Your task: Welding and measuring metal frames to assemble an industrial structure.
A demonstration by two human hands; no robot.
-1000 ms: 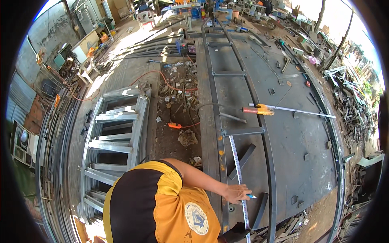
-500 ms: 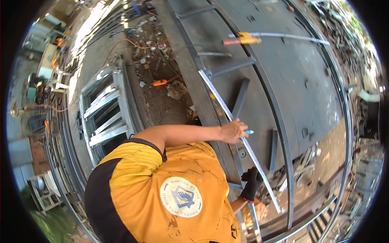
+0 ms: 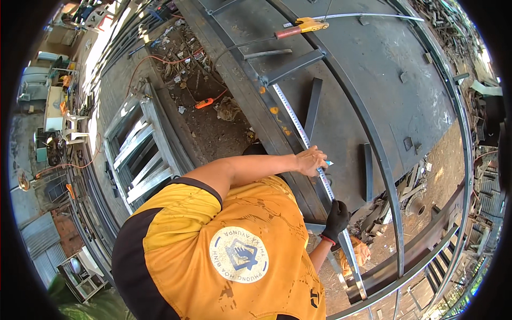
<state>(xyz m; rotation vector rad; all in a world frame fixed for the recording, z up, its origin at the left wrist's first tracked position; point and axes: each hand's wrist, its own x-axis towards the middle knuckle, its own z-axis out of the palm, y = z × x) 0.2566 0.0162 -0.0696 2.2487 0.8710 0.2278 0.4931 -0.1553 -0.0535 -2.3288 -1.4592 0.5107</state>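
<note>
My left hand [image 3: 311, 161], bare, closes around a marker [image 3: 329, 163] whose pale-blue end pokes out past the fingers. The hand rests on a long, thin measuring strip [image 3: 292, 114], white with fine marks, like a tape measure blade. That strip slants from beside a welded crossbar down to my right hand [image 3: 337, 217], which wears a black glove. The gloved fingers are bent over the strip where it meets a grey metal bar [image 3: 349, 256]; their undersides are hidden. Right of my left hand, a short dark steel piece [image 3: 368, 173] lies on the plate; another [image 3: 313, 106] lies above it.
A large dark steel plate [image 3: 405, 114] lies beneath a frame with a curved bar [image 3: 358, 109]. A welding electrode holder [image 3: 301, 28] with a red handle rests on the frame. A silver metal ladder-like frame [image 3: 154, 122] stands left, beside rubble and an orange cable connector [image 3: 204, 103].
My gloved right hand has moved up onto the measuring strip from beside it. The strip's lower part now lies against the grey bar. My left hand still holds the marker; the view has shifted slightly.
</note>
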